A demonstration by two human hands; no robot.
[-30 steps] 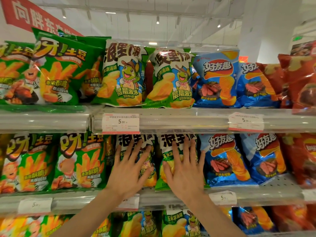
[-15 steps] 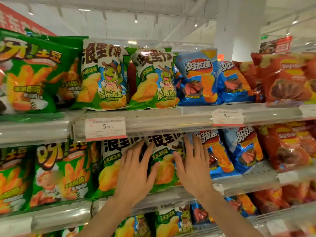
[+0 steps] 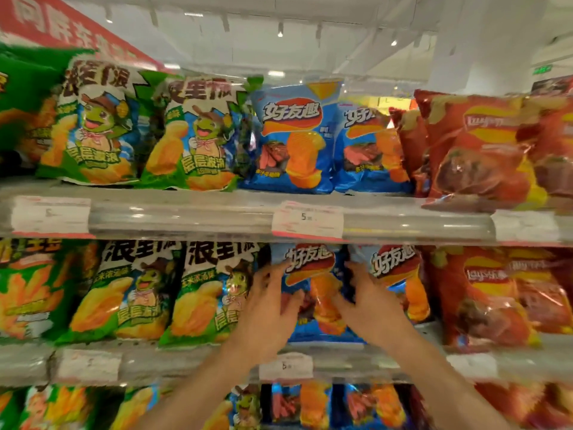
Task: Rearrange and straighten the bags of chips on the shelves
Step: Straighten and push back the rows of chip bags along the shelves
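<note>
Both my hands are on a blue chip bag (image 3: 313, 283) standing on the middle shelf (image 3: 341, 352). My left hand (image 3: 266, 311) grips its left edge, thumb on the front. My right hand (image 3: 366, 302) grips its right edge, fingers reaching between it and a second blue bag (image 3: 400, 274) beside it. Green frog-print bags (image 3: 204, 290) stand to the left and red bags (image 3: 483, 293) to the right on the same shelf. The picture is motion-blurred.
The top shelf (image 3: 186, 215) carries green, blue (image 3: 294, 138) and red bags in the same order. White price tags (image 3: 307, 220) hang on the shelf rails. More bags show on the shelf below. A red banner (image 3: 62, 26) hangs at upper left.
My view and both hands have shifted right. The hands left the green frog-print bags and now hold the sides of the blue bag.
</note>
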